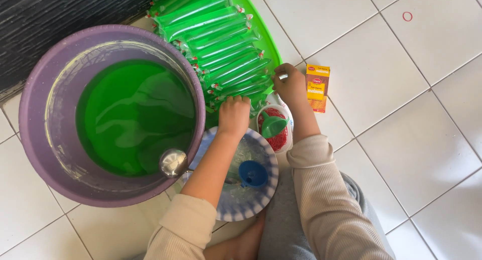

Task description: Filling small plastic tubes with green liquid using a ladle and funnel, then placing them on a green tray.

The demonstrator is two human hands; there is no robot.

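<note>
On the tiled floor: a person sat with both arms stretched forward, sleeves of a cream ribbed sweater pushed up.
Left hand (234, 114): it lay at the near edge of the green tray (265, 36), fingers curled together on the lowest green ice packs (221, 44); whether it really gripped one, I cannot tell.
Right hand (290, 84): it touched the right end of the same lowest packs, fingers bent and closed on something small at the tip of a pack; the thing itself was too small to name.
Ice packs: long thin plastic tubes filled with green liquid, tied with red bands, lying side by side in a row across the tray.
Purple basin (35, 119): it stood left of the hands, touching the tray, and held green liquid.
Ladle (173, 162): its metal bowl rested on the near rim of the basin.
Striped plate (266, 189): it was under the left forearm, with a blue funnel (253, 174) on it.
White cup (288, 139): it stood just below the right hand, holding red bands and a green funnel (274, 125).
Yellow box (318, 87): it lay on the tiles, just right of the right hand.
</note>
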